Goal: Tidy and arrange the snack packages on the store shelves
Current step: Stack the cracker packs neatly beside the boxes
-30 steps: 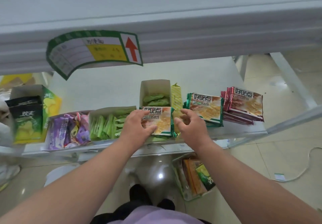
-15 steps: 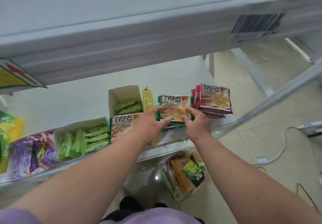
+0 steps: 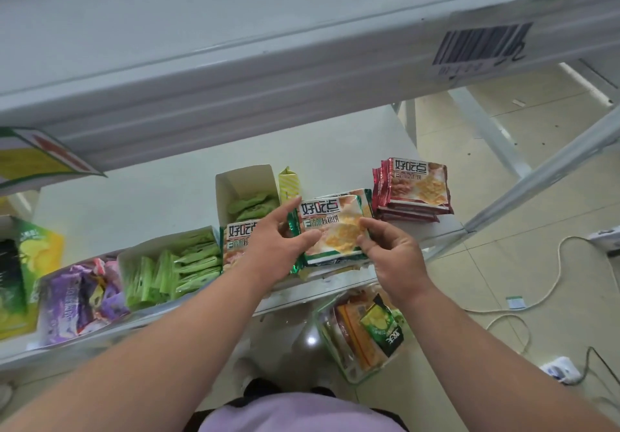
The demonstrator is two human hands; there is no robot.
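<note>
While I stood over the white shelf (image 3: 167, 193), my left hand (image 3: 273, 247) and right hand (image 3: 391, 257) both gripped the green-edged cracker packet (image 3: 330, 230) — fingers curled on its side edges, thumbs on its face. It sat at the shelf's front, between a partly hidden matching packet (image 3: 240, 240) and the red packet stack (image 3: 414, 190) — apart from the latter.

2 hands (image 3: 271, 247), 3 open boxes (image 3: 246, 185)
</note>
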